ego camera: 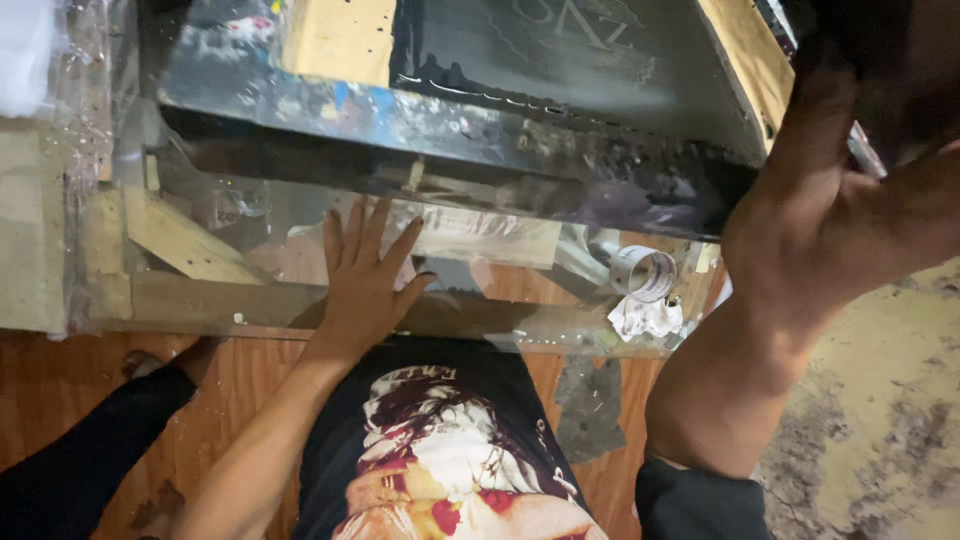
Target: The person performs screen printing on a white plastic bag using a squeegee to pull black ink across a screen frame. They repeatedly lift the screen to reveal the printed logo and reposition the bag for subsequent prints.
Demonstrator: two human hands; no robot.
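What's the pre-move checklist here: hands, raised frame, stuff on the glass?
1. Left hand flat on the glass panel, fingers spread, holding nothing: ok.
2. Right hand up at the right edge of the raised screen frame; the grip itself runs out of view: cannot tell.
3. Screen frame tilted up, clear of the left hand: ok.
4. Tape roll and crumpled rag lie on the glass near its right end, under the frame: not ok.
5. Glass surface shows smears and reflections; clean or not: cannot tell.
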